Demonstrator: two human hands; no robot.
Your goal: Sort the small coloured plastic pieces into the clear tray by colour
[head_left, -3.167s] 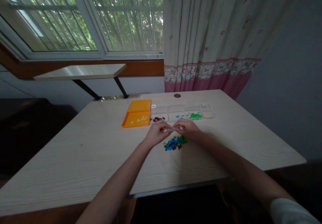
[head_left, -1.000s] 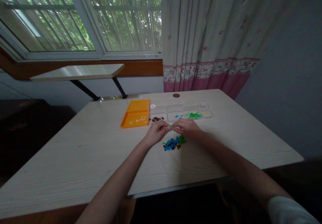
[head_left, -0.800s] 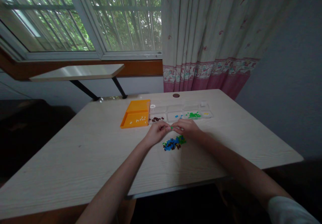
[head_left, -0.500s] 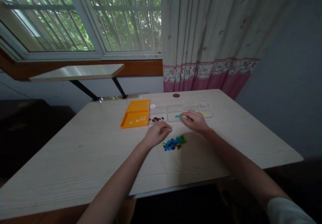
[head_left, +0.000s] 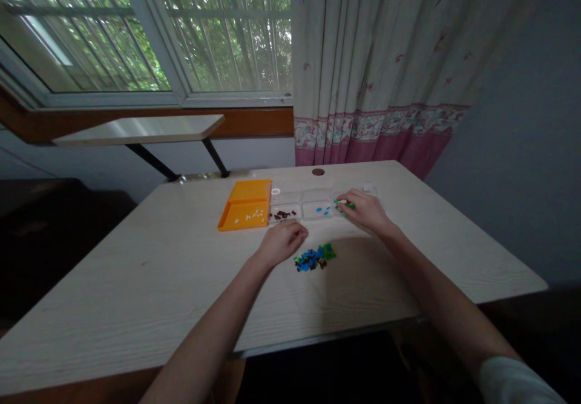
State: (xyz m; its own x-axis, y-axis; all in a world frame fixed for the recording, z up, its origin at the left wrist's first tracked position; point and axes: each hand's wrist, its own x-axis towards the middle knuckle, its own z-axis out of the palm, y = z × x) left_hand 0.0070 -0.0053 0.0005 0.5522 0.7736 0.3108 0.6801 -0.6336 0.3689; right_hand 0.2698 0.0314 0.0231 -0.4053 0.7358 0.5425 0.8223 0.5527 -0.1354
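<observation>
My left hand (head_left: 282, 241) rests on the wooden table (head_left: 136, 283) with its fingers curled in; what they hold, if anything, is hidden. Just right of it lies a small pile of blue, green and dark pieces (head_left: 315, 257). My right hand (head_left: 365, 210) reaches over the clear divided tray (head_left: 293, 198), its fingers pinched on a small green piece (head_left: 339, 201) above the compartment of green pieces. Other compartments hold blue pieces (head_left: 323, 210) and dark brown pieces (head_left: 284, 215).
An orange tray (head_left: 247, 205) with a few pale pieces lies left of the clear tray. A cable hole (head_left: 318, 172) sits near the table's far edge. A curtain (head_left: 376, 59) hangs behind, and a shelf (head_left: 136, 129) juts out under the window.
The hands, which pinched a green piece together above the pile, have parted. My right hand moved away to the tray's green compartment. My left hand stayed by the pile.
</observation>
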